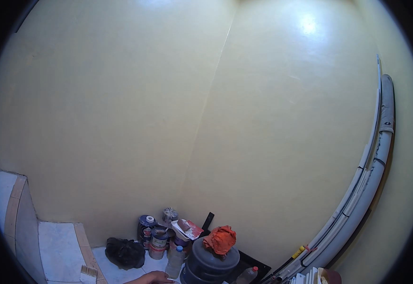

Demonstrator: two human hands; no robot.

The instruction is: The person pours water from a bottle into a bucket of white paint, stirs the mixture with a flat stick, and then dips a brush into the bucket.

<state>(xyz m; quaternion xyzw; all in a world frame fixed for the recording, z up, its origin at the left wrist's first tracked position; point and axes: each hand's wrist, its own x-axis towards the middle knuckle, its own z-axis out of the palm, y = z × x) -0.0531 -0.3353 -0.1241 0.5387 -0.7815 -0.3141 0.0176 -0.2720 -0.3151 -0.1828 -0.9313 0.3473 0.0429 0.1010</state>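
Note:
My left hand [150,278] comes in at the lower edge, reaching rightward, with only its upper part in the picture. Its fingers look closed, and a thin white piece shows at their tips; what that is I cannot make out. Just beyond the fingertips stands a clear plastic bottle [175,261] with a blue cap. To the right of that is a big dark water jug [210,261] with a crumpled orange cloth [220,240] on top. A paintbrush [88,271] with pale bristles shows left of the hand, its lower part cut off. My right hand is out of sight.
Paint cans [158,243], a dark bottle [146,231] and a paint-smeared tray [186,229] crowd the corner beside a black plastic bag [124,253]. Tiled steps [60,246] rise at left. Long pipes [358,208] lean along the right wall. A red-capped bottle [248,275] stands lower right.

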